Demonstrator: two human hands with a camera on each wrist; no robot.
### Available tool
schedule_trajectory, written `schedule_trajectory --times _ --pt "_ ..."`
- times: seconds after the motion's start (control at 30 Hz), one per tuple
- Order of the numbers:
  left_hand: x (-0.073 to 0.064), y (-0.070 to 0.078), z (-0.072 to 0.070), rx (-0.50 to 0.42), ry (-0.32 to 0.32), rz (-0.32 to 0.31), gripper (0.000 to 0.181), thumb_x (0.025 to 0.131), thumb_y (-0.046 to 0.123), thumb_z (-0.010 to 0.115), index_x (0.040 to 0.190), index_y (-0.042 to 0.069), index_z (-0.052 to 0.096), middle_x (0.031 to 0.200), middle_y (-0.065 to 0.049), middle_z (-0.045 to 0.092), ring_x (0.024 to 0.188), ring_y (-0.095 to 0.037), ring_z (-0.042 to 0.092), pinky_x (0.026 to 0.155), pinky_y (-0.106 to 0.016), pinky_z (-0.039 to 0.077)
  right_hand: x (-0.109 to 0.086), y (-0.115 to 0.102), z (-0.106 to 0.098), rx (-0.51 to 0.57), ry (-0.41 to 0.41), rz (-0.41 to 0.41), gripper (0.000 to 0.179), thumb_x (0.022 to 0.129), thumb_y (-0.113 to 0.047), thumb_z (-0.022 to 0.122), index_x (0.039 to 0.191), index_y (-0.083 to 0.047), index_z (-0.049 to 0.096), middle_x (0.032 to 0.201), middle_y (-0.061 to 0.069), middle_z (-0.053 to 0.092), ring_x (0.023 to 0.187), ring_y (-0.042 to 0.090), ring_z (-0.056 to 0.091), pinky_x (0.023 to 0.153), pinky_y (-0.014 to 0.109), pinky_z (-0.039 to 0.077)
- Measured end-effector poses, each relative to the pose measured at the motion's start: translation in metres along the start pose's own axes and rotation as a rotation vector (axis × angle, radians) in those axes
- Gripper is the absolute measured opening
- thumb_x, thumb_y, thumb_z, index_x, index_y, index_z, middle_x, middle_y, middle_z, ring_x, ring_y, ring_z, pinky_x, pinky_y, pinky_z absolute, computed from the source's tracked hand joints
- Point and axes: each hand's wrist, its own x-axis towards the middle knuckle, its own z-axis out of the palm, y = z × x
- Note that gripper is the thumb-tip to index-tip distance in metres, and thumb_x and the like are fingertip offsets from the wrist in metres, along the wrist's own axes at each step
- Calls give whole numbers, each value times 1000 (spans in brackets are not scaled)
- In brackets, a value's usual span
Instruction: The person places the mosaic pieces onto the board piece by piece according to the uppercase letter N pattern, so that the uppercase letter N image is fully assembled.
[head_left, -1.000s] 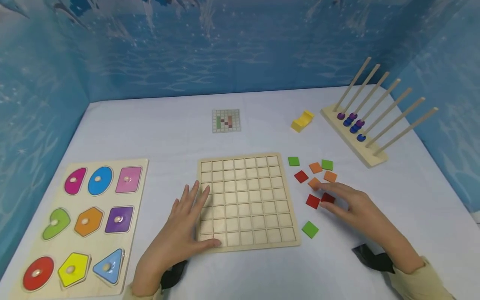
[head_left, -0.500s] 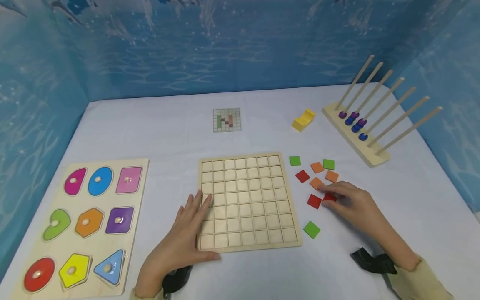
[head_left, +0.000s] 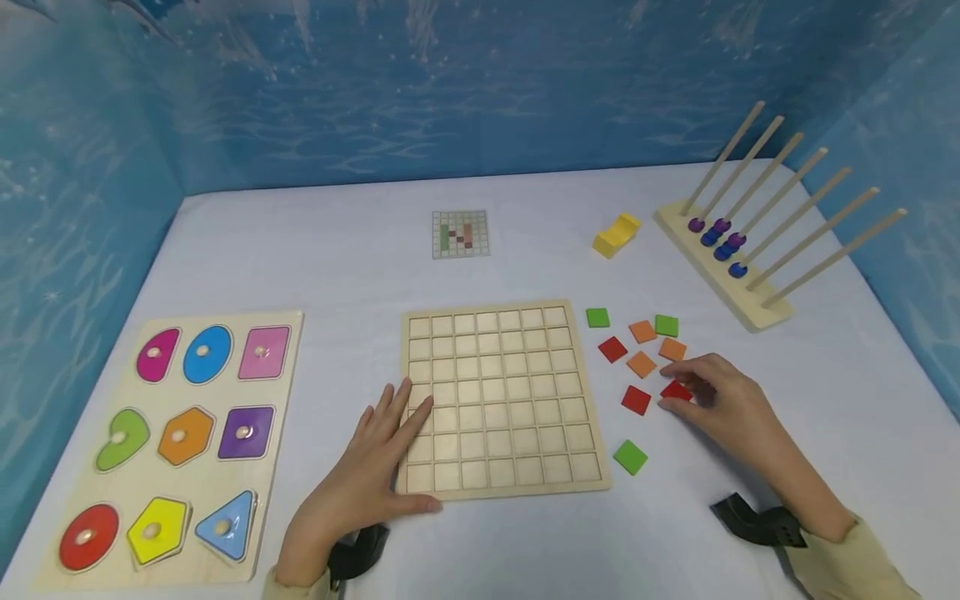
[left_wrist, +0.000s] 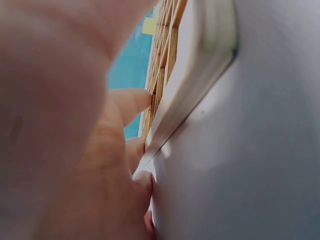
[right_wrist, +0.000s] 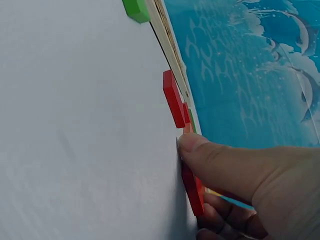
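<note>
Just right of the gridded board (head_left: 491, 390), among scattered tiles, a red tile (head_left: 677, 390) sat in a narrow pinch between the right hand's (head_left: 720, 406) thumb and curled fingers. Thin and flat-faced, it looked stiff, probably light and hard to break but apt to slip if squeezed unevenly, so opposite edges seemed the best hold. That forearm reached in from the near right, while the left hand (head_left: 375, 467) lay with fingers extended over the board's left edge, gripping nothing.

Beige sleeves (head_left: 846, 560); curved black wrist pieces (head_left: 759, 522), left one partly hidden, seemingly same shape.
</note>
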Motion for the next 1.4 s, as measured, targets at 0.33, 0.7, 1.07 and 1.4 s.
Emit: schedule_trajectory --times 0.33,0.7,1.07,1.4 --pt "0 -2 -2 -12 -17 -4 113 63 52 80 150 13 20 156 -10 -2 139 -29 -6 107 -54 2 -2 5 -9 -29 -7 103 36 63 -4 86 91 1 65 77 4 52 69 21 47 55 17 40" --pt "0 -3 -2 -12 -11 -9 114 62 52 81 150 13 20 156 -9 -1 140 -29 -5 107 -53 1 -2 4 -9 15 -8 75 38 62 4 84 94 -1 64 84 7 55 73 22 50 62 7 39" --pt "-1 -2 -3 1 -16 -13 114 64 54 79 151 13 17 156 -8 -4 139 -28 -7 107 -53 0 0 2 -7 42 2 49 37 63 6 82 92 -4 62 76 0 51 69 18 50 65 2 37" --pt "0 -2 -3 -2 -25 -13 114 65 56 77 151 13 16 156 -9 -5 139 -28 -8 107 -53 -1 4 -6 -12 111 28 29 23 73 8 74 91 -5 67 85 5 65 76 -5 52 69 2 39"
